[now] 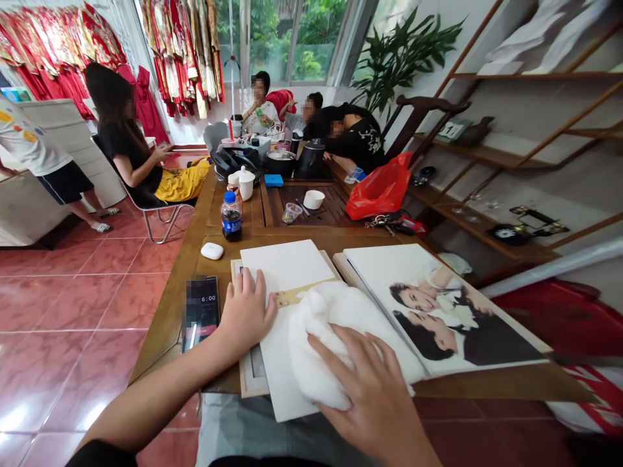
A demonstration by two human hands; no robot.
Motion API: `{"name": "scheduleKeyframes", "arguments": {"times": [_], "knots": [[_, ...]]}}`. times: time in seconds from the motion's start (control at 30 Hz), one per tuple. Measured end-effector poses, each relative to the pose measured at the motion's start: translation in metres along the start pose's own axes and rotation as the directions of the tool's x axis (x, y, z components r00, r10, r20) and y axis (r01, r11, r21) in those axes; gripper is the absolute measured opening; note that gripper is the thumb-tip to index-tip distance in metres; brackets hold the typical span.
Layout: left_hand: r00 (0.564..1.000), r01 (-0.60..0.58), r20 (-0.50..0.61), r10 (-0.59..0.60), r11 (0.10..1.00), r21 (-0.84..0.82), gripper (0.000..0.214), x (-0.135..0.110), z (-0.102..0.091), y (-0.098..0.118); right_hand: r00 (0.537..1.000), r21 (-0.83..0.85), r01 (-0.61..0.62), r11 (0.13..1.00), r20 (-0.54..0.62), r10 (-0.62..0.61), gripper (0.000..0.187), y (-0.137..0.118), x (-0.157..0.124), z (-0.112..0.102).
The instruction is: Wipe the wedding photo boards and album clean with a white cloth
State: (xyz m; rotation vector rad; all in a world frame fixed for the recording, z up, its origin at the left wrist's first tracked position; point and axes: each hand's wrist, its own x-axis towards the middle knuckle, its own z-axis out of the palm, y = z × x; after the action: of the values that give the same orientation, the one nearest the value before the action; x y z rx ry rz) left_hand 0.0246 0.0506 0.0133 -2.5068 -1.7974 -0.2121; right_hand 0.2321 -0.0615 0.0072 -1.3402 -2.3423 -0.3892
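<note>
The right grip point(367, 383) was curled around a fluffy white wad point(314, 353) at lower centre, the left grip point(246, 308) spread empty on the white board point(287, 261) beneath it, and the work seemed under way, what remained being impossible to tell, while a photo page point(452, 314) lay at right on the surface point(199, 222).

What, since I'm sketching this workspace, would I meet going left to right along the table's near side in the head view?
Black phone → left hand → white fluffy wad gripped by the right hand → photo of a couple.
</note>
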Motion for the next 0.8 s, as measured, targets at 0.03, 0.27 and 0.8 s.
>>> {"name": "scheduleKeyframes", "arguments": {"times": [0.03, 0.27, 0.8], "knots": [[1.0, -0.01, -0.018, 0.01, 1.0, 0.0, 0.057, 0.0, 0.002, -0.001, 1.0, 0.028, 0.015, 0.999, 0.005, -0.015, 0.064, -0.007, 0.004, 0.001], [0.998, -0.016, -0.068, 0.02, 0.998, 0.06, 0.052, 0.002, 0.008, -0.004, 0.998, 0.163, 0.049, 0.985, 0.034, -0.055, 0.07, -0.032, 0.02, 0.003], [0.996, -0.061, -0.066, 0.064, 0.997, 0.045, 0.054, 0.005, 0.003, -0.006, 0.995, 0.011, -0.095, 0.995, 0.039, 0.094, 0.069, 0.012, 0.002, 0.003]]}}
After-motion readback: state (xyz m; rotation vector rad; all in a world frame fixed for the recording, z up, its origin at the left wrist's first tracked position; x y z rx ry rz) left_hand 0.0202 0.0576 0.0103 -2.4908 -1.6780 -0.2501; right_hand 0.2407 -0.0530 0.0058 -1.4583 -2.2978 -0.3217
